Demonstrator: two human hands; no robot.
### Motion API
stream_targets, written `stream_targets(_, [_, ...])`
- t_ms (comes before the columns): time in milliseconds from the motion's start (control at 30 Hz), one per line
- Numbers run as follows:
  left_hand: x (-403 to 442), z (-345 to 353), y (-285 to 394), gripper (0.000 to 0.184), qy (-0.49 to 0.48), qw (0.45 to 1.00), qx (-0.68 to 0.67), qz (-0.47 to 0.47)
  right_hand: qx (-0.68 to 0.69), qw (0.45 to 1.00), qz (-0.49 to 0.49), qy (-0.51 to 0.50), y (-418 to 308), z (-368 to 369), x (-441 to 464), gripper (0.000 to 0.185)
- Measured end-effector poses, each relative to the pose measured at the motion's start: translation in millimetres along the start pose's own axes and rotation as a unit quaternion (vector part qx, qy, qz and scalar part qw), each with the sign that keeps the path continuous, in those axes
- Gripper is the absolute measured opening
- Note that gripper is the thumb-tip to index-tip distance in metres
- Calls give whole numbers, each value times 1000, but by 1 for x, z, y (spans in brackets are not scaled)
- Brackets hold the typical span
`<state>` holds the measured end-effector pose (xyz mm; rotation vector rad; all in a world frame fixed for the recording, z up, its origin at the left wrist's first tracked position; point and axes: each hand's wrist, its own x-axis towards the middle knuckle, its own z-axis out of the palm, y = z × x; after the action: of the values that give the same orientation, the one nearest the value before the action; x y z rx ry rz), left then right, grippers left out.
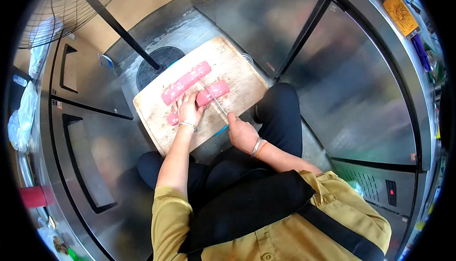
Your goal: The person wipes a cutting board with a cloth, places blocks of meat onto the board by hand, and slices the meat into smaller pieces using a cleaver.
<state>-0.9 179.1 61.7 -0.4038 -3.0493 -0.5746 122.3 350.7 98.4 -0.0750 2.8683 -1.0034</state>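
A pale wooden cutting board lies in front of me, tilted in view. On it, a long pink meat log with white flecks and slice lines lies farther away. Nearer to me is a shorter pink meat log, with a small pink piece at the left. My left hand presses its bent fingers and thumb against the left end of the shorter log. My right hand is closed around the handle of a knife. Its narrow-looking blade crosses the shorter log.
A standing fan's black pole and round base are just behind the board. Steel cabinets rise on the right, with more steel doors on the left. My knees in dark trousers flank the board.
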Motion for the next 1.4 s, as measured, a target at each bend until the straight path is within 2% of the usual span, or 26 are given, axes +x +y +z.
stream_targets(100, [-2,2,1,59,44,999,-24,19,-6,1000,-5,1,0,0,0,20])
stream_targets(433, [-20,4,2,53,83,996,10,21,-4,1000,-6,-2,2,0,0,18])
stream_targets(500, [-25,4,6,51,102,993,33,54,-7,1000,-6,2,3,1,1,17])
stream_targets(733, [-47,3,21,55,90,990,61,93,1,1000,-7,-3,3,2,2,17])
stream_targets(833, [-59,6,28,60,84,990,60,91,-24,999,14,-37,2,-1,3,26])
stream_targets(1033, [-73,22,30,52,87,988,47,118,-9,1000,6,-27,3,-2,3,23])
stream_targets(1067, [-75,25,29,45,85,990,38,105,-7,1000,4,-26,4,-1,3,23])
stream_targets(1167, [-76,34,21,43,61,993,8,103,1,1000,-3,-21,6,-3,3,24])
stream_targets(1300, [-76,36,22,42,62,993,33,99,36,999,-12,14,5,-5,2,21])
stream_targets(1400, [-77,37,21,41,73,992,32,97,12,1000,-7,-10,2,-7,2,23])
